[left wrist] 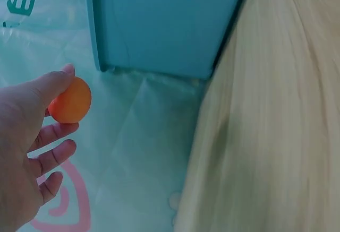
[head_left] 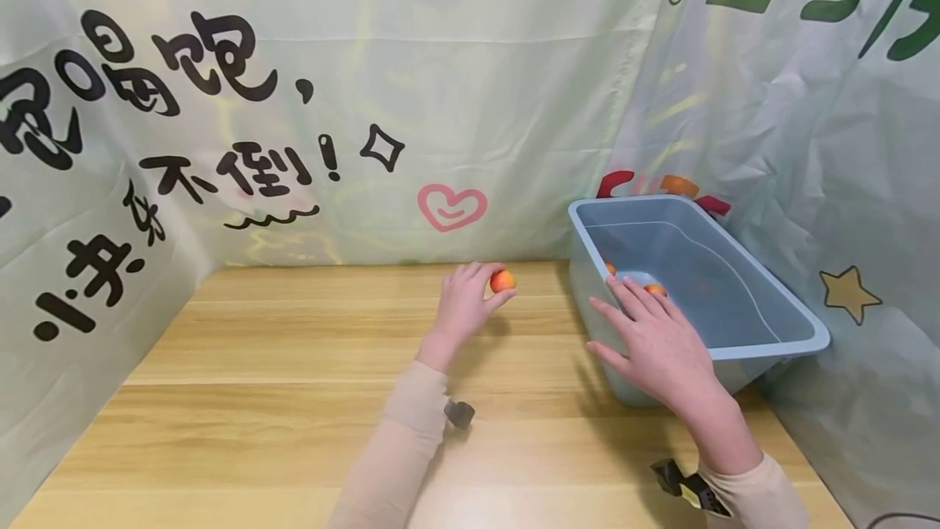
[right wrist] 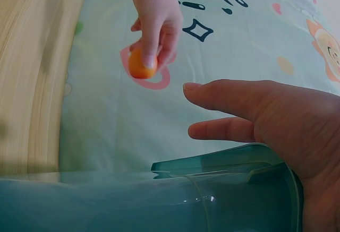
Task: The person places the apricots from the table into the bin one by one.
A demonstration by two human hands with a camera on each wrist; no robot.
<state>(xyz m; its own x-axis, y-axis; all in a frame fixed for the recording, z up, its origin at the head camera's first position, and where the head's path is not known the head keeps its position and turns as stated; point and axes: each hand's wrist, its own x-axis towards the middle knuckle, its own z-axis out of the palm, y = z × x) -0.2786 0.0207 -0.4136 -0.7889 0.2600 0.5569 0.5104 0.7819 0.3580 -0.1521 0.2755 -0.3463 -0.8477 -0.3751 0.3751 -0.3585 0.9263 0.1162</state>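
Note:
My left hand point(head_left: 464, 300) pinches a small smooth orange ball point(head_left: 503, 282) between thumb and fingertips, above the wooden table. In the left wrist view the other fingers of that hand curl loosely below the ball point(left wrist: 71, 100). My right hand point(head_left: 657, 341) is held with its fingers spread over the near left rim of a blue-grey plastic bin point(head_left: 764, 347), holding nothing. Inside the bin, an orange ball point(head_left: 656, 290) lies on the bottom, and part of another orange ball point(head_left: 610, 268) shows by the left wall. The right hand hides some of the bin's interior.
The bin stands at the right side of the wooden table point(head_left: 294, 415), close to the fabric backdrop. Printed fabric point(head_left: 514, 104) hangs behind the table and along both sides. Each wrist wears a small dark camera mount point(head_left: 459, 414).

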